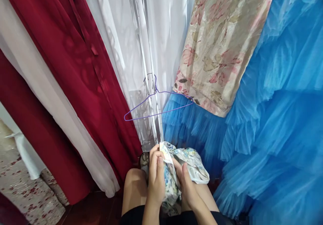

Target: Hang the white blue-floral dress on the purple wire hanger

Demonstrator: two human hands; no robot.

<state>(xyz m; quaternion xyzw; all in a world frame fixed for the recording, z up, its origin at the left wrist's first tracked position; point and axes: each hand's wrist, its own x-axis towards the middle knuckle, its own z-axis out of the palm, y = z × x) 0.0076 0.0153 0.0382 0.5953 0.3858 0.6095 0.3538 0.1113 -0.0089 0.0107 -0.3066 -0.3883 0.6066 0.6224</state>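
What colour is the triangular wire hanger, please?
The triangular wire hanger is purple, shown in the head view.

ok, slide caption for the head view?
Left hand holds patterned cloth, right hand at its folds, purple hanger beyond.

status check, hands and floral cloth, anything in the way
Left hand gripping floral cloth by its pale edge. Right hand touching cloth, grip unclear. Cloth bunched. Purple hanger beyond, apart from hands; no obstruction seen.
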